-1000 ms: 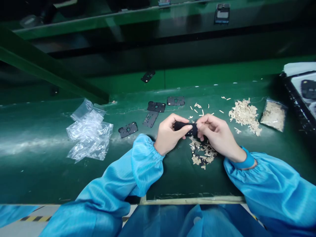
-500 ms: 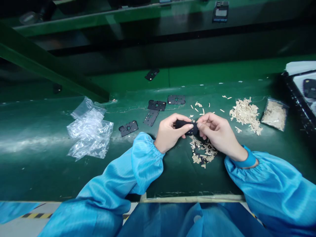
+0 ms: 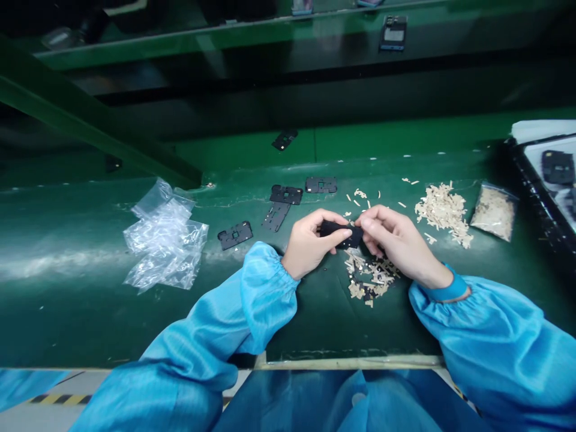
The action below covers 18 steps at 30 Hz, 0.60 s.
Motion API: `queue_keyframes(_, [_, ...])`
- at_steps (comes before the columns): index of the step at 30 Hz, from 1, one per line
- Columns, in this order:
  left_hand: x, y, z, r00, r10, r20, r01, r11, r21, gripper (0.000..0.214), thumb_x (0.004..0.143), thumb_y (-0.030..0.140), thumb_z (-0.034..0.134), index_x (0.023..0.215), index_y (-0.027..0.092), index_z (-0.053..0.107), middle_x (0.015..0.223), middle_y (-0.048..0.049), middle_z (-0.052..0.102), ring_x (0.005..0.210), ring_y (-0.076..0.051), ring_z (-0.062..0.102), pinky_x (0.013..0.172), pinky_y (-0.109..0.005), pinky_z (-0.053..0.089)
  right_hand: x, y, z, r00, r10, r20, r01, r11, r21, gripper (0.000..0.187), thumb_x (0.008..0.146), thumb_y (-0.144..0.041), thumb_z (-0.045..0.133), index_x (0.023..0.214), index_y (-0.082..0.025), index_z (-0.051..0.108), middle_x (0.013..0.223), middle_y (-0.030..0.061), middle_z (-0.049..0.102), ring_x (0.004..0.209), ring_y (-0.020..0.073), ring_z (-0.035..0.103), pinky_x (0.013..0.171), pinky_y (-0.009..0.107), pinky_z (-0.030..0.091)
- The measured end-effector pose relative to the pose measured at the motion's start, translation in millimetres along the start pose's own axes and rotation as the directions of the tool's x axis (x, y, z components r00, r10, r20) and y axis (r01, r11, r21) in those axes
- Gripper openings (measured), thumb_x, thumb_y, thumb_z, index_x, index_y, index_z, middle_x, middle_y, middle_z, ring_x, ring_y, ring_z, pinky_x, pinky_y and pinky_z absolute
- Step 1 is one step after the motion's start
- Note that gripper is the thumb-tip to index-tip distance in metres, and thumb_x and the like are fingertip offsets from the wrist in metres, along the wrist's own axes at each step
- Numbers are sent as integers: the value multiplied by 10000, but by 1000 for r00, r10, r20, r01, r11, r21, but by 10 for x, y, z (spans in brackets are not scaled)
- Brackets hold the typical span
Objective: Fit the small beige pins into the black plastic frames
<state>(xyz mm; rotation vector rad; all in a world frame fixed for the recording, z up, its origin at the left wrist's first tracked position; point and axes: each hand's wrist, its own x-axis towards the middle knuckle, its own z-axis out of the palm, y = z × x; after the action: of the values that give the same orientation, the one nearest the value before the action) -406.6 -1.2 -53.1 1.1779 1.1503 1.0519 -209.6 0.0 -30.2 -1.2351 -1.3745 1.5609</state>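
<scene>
A small black plastic phone part [image 3: 341,234] is held level above the bench between both hands. My left hand [image 3: 311,241] is closed on its left end, thumb lying across the top face. At its right end my right hand [image 3: 390,239] has thumb and forefinger pinched on the part's edge; any small piece between those fingertips is hidden. Just below the hands lies a loose heap of beige and black scraps [image 3: 371,277]. Similar black phone parts [image 3: 235,235] rest on the green bench to the left of my hands.
Clear plastic bags [image 3: 166,240] are piled at the left. To the right sit a heap of beige pieces [image 3: 441,210] and a zip bag [image 3: 495,211] filled with them. A black-edged tray [image 3: 535,180] stands at the far right. One phone body [image 3: 394,33] lies on the shelf.
The view has shifted slightly. Both hands keep the black phone part in nearly the same place, and the right fingertips have moved a little along its right edge.
</scene>
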Motion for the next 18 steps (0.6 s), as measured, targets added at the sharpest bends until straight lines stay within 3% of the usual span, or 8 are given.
queue_keyframes(5, [8, 6, -23, 1000, -11, -21, 9, 998, -67, 272, 755, 339, 846, 912, 165, 707, 827, 2, 714, 455, -47, 590, 443, -176, 476, -47, 118, 63, 955, -292, -43, 280, 941, -191, 215, 904, -334, 750, 1082, -231, 685, 906, 40, 688, 775, 160, 666, 684, 307, 551])
queue_keyframes(8, [18, -1, -30, 999, -9, -30, 6, 993, -115, 278, 760, 345, 843, 922, 164, 707, 842, 1, 712, 467, -54, 612, 452, -178, 494, -53, 185, 112, 940, -329, -93, 311, 935, -169, 178, 892, -327, 765, 1026, -235, 692, 900, 37, 696, 761, 163, 685, 673, 310, 569])
queue_keyframes(13, [29, -19, -29, 999, -29, -19, 26, 990, -137, 318, 750, 369, 849, 927, 155, 694, 868, -12, 720, 475, -60, 619, 463, -186, 516, -35, 119, 130, 964, -182, -192, 175, 983, -50, 277, 813, -363, 832, 897, -208, 618, 710, -10, 652, 552, 122, 618, 516, 262, 517])
queue_keyframes(18, [16, 0, -16, 996, -49, 75, 59, 990, -126, 347, 766, 394, 839, 953, 148, 681, 814, -13, 697, 471, -73, 617, 445, -189, 499, -8, -3, 42, 999, 39, 9, -39, 999, -19, 266, 819, -346, 803, 889, -192, 598, 578, -60, 562, 441, 80, 495, 431, 212, 391])
